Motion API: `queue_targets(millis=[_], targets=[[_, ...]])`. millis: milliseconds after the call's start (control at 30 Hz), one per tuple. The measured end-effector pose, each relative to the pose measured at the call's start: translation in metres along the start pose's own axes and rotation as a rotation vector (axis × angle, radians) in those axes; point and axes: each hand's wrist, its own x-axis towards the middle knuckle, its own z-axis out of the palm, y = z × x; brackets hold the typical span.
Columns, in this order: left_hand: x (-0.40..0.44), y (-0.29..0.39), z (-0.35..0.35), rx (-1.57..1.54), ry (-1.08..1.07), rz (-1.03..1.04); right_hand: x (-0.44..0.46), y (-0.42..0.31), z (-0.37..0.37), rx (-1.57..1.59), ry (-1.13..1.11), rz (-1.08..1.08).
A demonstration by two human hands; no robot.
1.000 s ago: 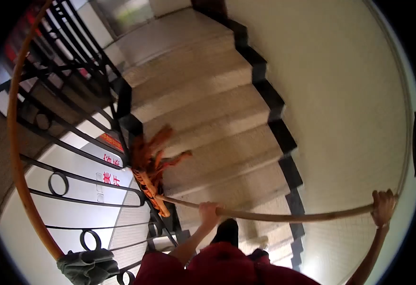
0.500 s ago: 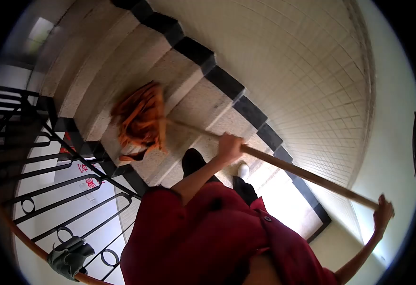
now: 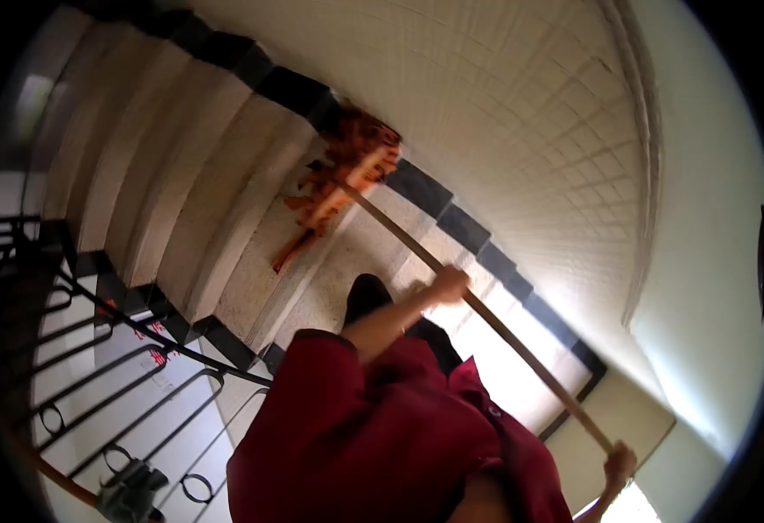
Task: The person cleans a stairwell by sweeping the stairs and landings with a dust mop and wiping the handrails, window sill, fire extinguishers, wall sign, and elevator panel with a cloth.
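A mop with a long wooden handle [image 3: 521, 350] slants across the head view. Its orange cloth-strip head [image 3: 347, 179] lies on a stair tread, touching the black border tiles by the wall. My left hand [image 3: 448, 286] is wrapped round the middle of the handle. Near the handle's upper end, at lower right, my right hand [image 3: 621, 459] is closed on it. Below the mop head, a dark shoe [image 3: 369, 292] rests on a step.
Pale stone stairs [image 3: 216, 166] curve up to the left. A tiled wall [image 3: 521, 131] runs along the right. On the left stands a black metal railing [image 3: 129, 383], with a dark grey cloth [image 3: 129, 492] draped over its wooden handrail [image 3: 64, 479].
The mop head has swept from the railing side across to the wall side of the stairs. My right hand has moved down and left, my left hand slightly right and down.
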Motion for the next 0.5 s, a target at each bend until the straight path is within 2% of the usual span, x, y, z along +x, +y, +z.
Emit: queue_targets(millis=[33,67,133,167,200,267,333,367,400,433,467,500], targets=[[0.000,-0.034,0.004,0.039,0.077,0.037,0.015,-0.016,0.020,0.017,0.072,-0.114],[0.000,-0.061,-0.002,0.005,0.122,-0.052,0.027,-0.041,0.020,-0.062,0.041,-0.084],[-0.005,-0.093,-0.046,0.210,0.115,0.036,0.045,-0.093,-0.042,0.068,0.041,-0.020],[-0.008,-0.117,-0.052,0.243,0.262,0.085,0.051,-0.101,-0.058,0.086,0.128,-0.103],[-0.011,-0.142,-0.060,0.237,0.371,0.026,0.058,-0.112,-0.067,0.092,0.232,-0.139],[-0.023,-0.160,-0.100,0.266,0.300,-0.142,0.069,-0.115,-0.094,0.116,0.281,-0.162],[-0.028,-0.148,-0.113,0.218,0.436,-0.056,0.066,-0.108,-0.134,-0.094,0.374,-0.010],[-0.024,-0.143,-0.104,0.132,0.612,-0.021,0.070,-0.085,-0.142,-0.100,0.458,0.021],[-0.027,-0.115,-0.110,0.042,0.508,-0.084,0.077,-0.043,-0.142,-0.102,0.546,0.050],[-0.026,-0.101,-0.093,-0.019,0.630,-0.064,0.089,0.016,-0.138,-0.039,0.491,0.143],[-0.021,-0.091,-0.069,-0.032,0.751,-0.033,0.082,0.055,-0.156,0.066,0.527,0.061],[-0.032,-0.056,-0.082,-0.158,0.570,-0.049,0.075,0.092,-0.175,0.169,0.556,-0.025]])
